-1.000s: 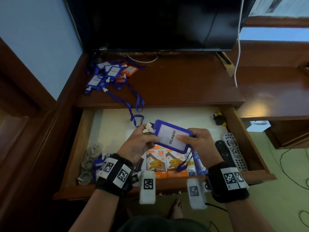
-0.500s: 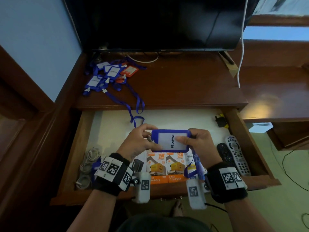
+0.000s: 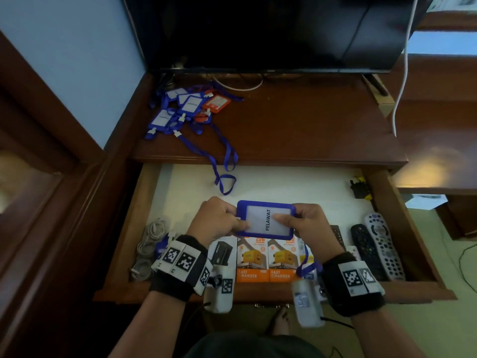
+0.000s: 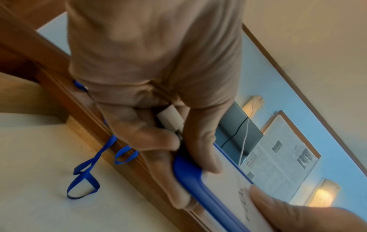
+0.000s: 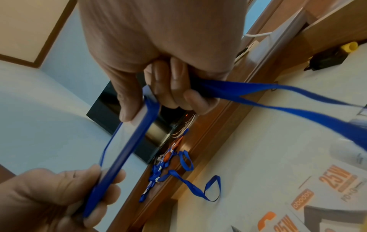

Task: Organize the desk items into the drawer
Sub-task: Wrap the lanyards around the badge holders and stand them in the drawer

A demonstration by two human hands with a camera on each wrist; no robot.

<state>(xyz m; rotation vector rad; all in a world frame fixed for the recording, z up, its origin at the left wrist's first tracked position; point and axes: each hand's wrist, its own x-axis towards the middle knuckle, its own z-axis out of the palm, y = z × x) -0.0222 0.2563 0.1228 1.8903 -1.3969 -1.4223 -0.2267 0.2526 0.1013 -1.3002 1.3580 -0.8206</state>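
Observation:
Both hands hold a blue badge holder (image 3: 265,219) marked PELAWAT level above the open drawer (image 3: 289,184). My left hand (image 3: 219,222) pinches its left end (image 4: 190,174), with the white clip tucked among the fingers. My right hand (image 3: 307,223) pinches the right end (image 5: 145,114), thumb on the card face, and its curled fingers also clasp the blue lanyard (image 5: 278,95), which hangs down toward the drawer front (image 3: 307,264). A heap of blue and orange badges with lanyards (image 3: 185,109) lies at the desk's back left; one strap loop (image 3: 224,182) dangles into the drawer.
The drawer holds coiled grey cables (image 3: 149,244) at left, orange charger boxes (image 3: 265,259) at front, remotes (image 3: 376,244) at right and a black plug (image 3: 360,188) at the back right. A dark monitor (image 3: 271,32) stands behind the desk. White cable (image 3: 401,73) hangs at right.
The badge holder has turned from tilted to level and come lower over the charger boxes. Both hands kept their grip on it throughout.

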